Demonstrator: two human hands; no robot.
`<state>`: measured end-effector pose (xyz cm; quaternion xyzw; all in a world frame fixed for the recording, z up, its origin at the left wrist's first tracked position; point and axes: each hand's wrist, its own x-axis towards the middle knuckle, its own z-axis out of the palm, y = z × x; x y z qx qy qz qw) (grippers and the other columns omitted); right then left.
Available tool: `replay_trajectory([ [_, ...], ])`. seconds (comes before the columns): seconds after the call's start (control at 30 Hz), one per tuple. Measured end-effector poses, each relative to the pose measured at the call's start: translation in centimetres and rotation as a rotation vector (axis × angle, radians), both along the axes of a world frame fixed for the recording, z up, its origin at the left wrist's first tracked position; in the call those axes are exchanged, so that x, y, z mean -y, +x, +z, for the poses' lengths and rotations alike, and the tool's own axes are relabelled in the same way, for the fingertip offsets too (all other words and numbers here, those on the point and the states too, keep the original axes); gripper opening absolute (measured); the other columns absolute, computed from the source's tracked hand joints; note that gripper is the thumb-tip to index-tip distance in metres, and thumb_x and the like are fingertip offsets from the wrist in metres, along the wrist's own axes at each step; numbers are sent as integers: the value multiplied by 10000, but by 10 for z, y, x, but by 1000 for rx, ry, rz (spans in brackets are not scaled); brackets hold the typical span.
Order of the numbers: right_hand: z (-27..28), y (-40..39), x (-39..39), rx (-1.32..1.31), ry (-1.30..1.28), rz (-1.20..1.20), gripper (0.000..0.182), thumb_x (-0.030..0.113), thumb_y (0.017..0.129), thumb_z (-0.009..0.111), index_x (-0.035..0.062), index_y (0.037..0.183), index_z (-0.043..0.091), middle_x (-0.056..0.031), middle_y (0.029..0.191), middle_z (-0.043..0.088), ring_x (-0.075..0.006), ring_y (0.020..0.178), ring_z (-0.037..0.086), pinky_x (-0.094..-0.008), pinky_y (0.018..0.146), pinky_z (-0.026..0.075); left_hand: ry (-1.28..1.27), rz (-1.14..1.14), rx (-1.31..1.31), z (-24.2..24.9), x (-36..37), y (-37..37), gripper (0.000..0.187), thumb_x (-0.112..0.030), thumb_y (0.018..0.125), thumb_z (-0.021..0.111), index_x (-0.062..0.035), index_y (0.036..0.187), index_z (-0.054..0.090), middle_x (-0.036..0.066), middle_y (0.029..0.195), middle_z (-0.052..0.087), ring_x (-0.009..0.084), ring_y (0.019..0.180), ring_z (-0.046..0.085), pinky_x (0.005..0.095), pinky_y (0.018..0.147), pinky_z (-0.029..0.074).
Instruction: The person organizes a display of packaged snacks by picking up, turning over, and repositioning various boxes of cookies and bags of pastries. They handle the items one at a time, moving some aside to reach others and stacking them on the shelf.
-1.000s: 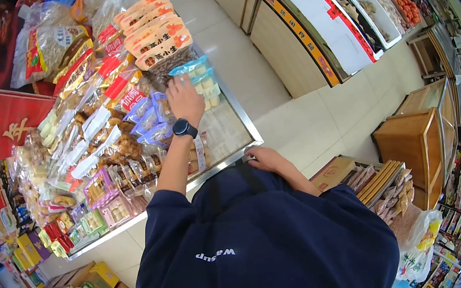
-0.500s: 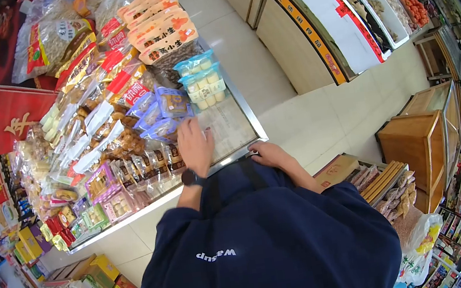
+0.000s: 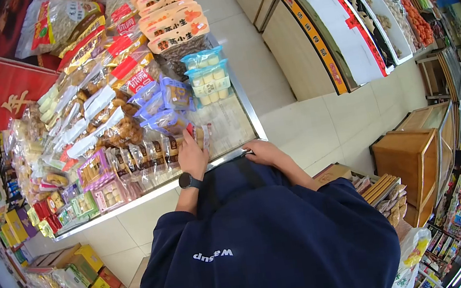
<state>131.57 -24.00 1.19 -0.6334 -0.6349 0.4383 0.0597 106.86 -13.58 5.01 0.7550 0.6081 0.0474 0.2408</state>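
My left hand (image 3: 192, 156), with a dark watch at its wrist, is at the front of the display table, its fingers closed at a small clear snack packet (image 3: 201, 135) with a brown label. Similar packets (image 3: 154, 153) stand in a row beside it. Just beyond the fingertips lie purple snack bags (image 3: 165, 122). My right hand (image 3: 263, 152) grips the metal edge (image 3: 231, 155) at the table's near corner, fingers curled over it. Teal packs of pale round pastries (image 3: 210, 82) lie farther back.
Orange-topped bags (image 3: 175, 28) and bags of brown pastries (image 3: 121, 129) cover the table's left and back. Across the aisle stands a counter (image 3: 297, 47) with white foam boxes. Wooden cases (image 3: 406, 164) stand at right, and stacked cartons (image 3: 86, 268) at lower left.
My left hand has drawn back slightly toward me, its fingers closing, and a brown-labelled packet now shows beside them. My right hand stays at the table edge. The view has shifted slightly.
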Motion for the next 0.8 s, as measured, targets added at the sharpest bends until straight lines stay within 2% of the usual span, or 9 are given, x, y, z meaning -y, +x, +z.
replay_trajectory([
  [0.1,-1,0,1,-9,-8,-9,369,229,898,667,44,1217,645,-164,1180,681,-338,1123,631,-424,967,505,-64,58,0,-3,-1,1,923,-177,773,771,66,1498,254,286,1179,605,427,1043,631,471,867,534],
  [0.2,-3,1,4,-21,7,-15,369,231,897,668,45,1215,648,-163,1181,681,-338,1111,635,-426,958,509,-16,72,2,-2,2,2,938,-188,769,777,37,1511,249,277,1169,604,419,988,654,474,803,556],
  [0.3,-3,1,4,-48,4,-33,362,241,873,670,36,1171,659,-181,1161,681,-347,1075,652,-444,936,516,-30,79,-13,1,6,0,932,-248,787,770,50,1499,248,295,1158,616,447,937,663,486,774,559],
  [0.4,-7,3,-6,-134,-23,-91,369,233,869,669,32,1177,658,-172,1132,684,-344,1049,661,-445,927,519,-23,112,-55,3,11,-1,901,-254,791,756,9,1507,276,236,1071,630,397,909,677,480,713,566],
  [0.5,2,11,-39,-142,116,-129,347,214,866,662,27,1159,656,-176,1126,670,-354,1055,648,-443,939,511,-12,160,-72,6,16,0,878,-267,786,753,8,1490,306,226,1042,641,392,911,676,482,715,567],
  [0.57,11,18,-78,-73,408,-89,347,162,846,675,30,1165,638,-185,1165,642,-371,1092,618,-443,967,494,20,157,-70,7,21,-5,877,-267,784,755,24,1483,312,236,1059,640,404,909,672,485,733,564],
  [0.7,35,22,-170,77,702,-156,485,88,782,727,36,1242,580,-191,1264,586,-398,1196,544,-473,1027,448,58,164,-70,-1,34,-11,861,-243,777,761,33,1470,330,218,1088,632,395,934,659,479,774,559],
  [0.8,39,20,-220,204,806,-52,576,160,787,755,11,1303,547,-193,1293,590,-377,1263,510,-461,1069,426,39,195,-63,0,42,-11,836,-213,770,755,17,1464,349,196,1133,611,382,988,642,470,785,560],
])
